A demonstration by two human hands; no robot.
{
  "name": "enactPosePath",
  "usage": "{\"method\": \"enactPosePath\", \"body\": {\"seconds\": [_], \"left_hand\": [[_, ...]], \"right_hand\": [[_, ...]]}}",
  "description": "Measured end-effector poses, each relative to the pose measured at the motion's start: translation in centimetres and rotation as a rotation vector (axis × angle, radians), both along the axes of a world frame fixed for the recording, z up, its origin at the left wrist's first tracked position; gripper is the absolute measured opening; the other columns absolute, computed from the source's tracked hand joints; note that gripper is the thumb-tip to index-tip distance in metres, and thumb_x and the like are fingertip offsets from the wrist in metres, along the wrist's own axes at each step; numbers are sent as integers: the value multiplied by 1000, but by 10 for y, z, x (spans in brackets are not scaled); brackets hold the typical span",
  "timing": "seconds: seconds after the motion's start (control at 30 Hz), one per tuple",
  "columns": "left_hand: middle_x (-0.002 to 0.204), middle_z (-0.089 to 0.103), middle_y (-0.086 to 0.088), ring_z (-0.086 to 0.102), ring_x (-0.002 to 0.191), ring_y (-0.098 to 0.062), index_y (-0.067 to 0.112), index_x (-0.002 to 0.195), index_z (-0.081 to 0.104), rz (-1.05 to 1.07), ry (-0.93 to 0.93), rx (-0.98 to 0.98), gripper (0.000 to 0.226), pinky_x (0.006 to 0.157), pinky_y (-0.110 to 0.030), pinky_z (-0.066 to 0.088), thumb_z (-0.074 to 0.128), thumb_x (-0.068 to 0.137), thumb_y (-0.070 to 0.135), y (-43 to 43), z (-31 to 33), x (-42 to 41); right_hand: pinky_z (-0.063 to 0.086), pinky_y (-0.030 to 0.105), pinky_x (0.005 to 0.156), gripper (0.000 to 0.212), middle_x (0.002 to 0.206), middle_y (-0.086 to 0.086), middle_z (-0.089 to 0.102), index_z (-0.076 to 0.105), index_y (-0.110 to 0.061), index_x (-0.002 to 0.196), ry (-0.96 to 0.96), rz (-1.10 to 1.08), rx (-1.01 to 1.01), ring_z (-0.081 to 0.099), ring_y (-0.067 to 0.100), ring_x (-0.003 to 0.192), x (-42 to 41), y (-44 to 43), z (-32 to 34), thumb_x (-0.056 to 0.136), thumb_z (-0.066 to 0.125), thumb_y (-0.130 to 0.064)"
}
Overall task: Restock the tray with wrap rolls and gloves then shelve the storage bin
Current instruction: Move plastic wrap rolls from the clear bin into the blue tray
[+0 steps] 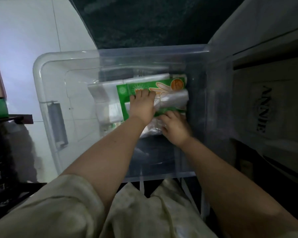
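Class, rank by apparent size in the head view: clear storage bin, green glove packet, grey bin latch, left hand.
1. clear storage bin
2. green glove packet
3. grey bin latch and left hand: too alike to rank

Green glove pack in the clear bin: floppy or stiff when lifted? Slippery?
Likely floppy: the green glove pack looks like a thin, flat film pouch, so it should sag from one edge. Probably light. Its glossy surface lies among clear plastic bags, so it may slide.

Both arms stretched forward, left hand (142, 107) flat, right hand (175, 127) fingers bent
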State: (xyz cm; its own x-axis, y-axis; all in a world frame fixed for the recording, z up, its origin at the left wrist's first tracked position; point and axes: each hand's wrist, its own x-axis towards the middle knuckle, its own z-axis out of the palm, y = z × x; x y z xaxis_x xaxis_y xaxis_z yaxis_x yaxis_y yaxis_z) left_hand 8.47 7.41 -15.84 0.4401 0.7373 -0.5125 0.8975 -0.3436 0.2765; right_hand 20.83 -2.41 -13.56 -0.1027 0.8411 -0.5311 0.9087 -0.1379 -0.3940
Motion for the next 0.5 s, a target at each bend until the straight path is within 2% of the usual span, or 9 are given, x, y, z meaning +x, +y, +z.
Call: {"method": "enactPosePath", "body": {"seconds": [0.23, 0.43, 0.5], "left_hand": [[118, 56, -9, 48, 109, -32, 17, 122, 54, -23, -56, 91, 42, 89, -43, 34, 61, 81, 22, 29, 2, -14], [114, 59, -8, 50, 106, -32, 17, 116, 59, 67, -137, 116, 33, 87, -42, 36, 64, 84, 24, 30, 9, -26], [112, 60, -9, 51, 106, -32, 16, 114, 61, 97, -164, 117, 32, 87, -42, 36, 66, 83, 22, 27, 10, -30]], "right_hand": [[37, 39, 95, 49, 125, 7, 53, 54, -17, 128, 29, 127, -153, 46, 30, 113, -14, 5, -14, 79, 58, -13], [37, 41, 96, 67, 139, 9, 38, 25, -14, 145, -173, 226, -162, 38, 31, 121, -30, -6, -23, 83, 51, -12], [38, 41, 93, 65, 137, 9, 39, 24, -13, 144, -209, 219, -139, 40, 31, 119, -31, -8, -28, 84, 48, -13]]}}
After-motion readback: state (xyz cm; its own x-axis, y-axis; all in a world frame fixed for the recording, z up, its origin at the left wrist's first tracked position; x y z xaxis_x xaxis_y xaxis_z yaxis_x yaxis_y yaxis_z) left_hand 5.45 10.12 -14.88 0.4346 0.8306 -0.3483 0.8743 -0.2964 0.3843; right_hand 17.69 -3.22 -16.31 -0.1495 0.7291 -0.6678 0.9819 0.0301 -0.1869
